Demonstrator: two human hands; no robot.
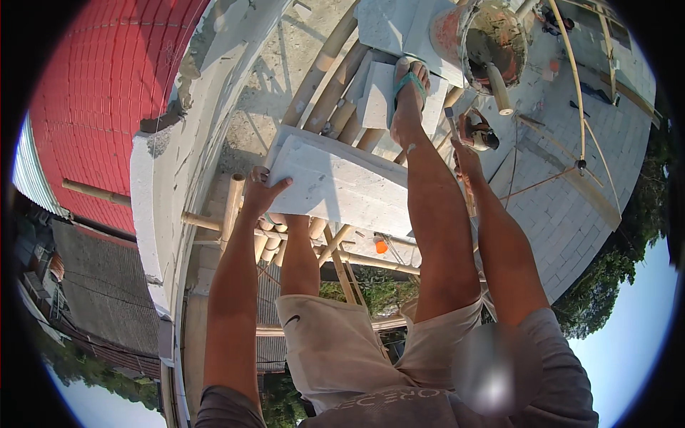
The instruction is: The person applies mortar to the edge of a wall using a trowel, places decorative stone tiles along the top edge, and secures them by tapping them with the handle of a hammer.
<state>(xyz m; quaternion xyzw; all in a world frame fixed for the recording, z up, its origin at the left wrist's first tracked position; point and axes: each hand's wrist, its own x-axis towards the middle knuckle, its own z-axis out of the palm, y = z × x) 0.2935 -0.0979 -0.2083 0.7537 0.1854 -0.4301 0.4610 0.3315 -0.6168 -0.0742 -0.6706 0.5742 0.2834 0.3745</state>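
Note:
A long white building block point(342, 178) lies across in front of me, near my bent leg. My left hand point(265, 191) grips its left end, thumb on the top face and fingers over the edge. My right hand point(467, 165), to the right of my raised knee, is closed round a slim tool point(451, 120) with a flat grey end; its exact kind is hard to make out. My sandalled right foot point(410, 89) rests on another white block point(378, 96) farther off.
A mortar-smeared bucket point(492, 46) with a round handle point(499, 89) sticking out stands at the far right. Bamboo poles point(328, 93) form the platform, with gaps between them. A block wall point(164, 185) runs along the left beside a red roof point(114, 93). Another person point(477, 132) shows beyond my right hand.

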